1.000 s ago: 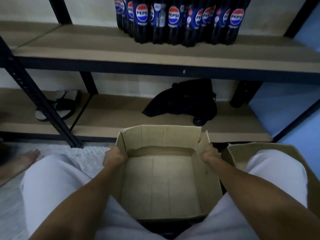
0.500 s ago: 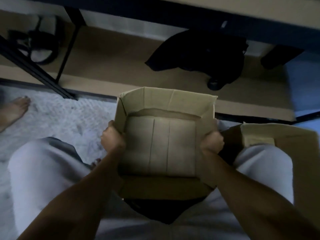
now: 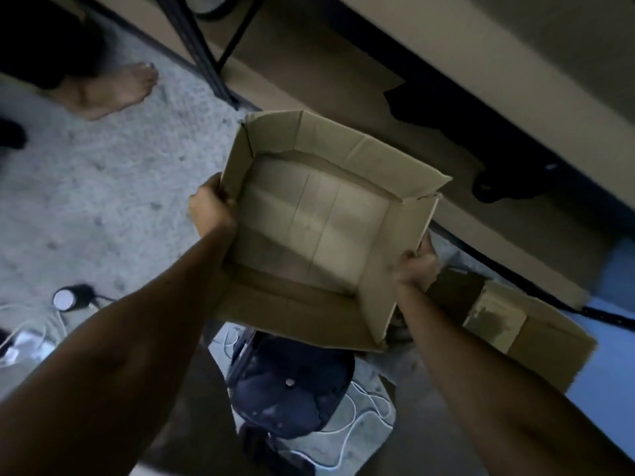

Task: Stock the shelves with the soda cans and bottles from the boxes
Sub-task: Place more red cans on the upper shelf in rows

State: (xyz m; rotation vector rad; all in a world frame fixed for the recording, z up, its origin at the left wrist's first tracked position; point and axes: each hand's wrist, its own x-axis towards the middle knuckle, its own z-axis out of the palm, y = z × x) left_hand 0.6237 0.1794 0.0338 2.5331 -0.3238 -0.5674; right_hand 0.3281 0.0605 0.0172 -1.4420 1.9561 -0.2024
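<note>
Between both hands, the empty box (image 3: pixel 319 231) is held off the floor, open top toward the camera. Left hand (image 3: pixel 211 209) grips its left wall, right hand (image 3: pixel 417 266) grips the right wall; equally near. Second box (image 3: pixel 536 334) sits just right of it.

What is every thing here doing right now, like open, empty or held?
cardboard box: flaps open, empty, held up off the floor
left hand: grips the box's left wall
right hand: grips the box's right wall
second box: on the floor, contents hidden
white cables: loose on the floor
</note>
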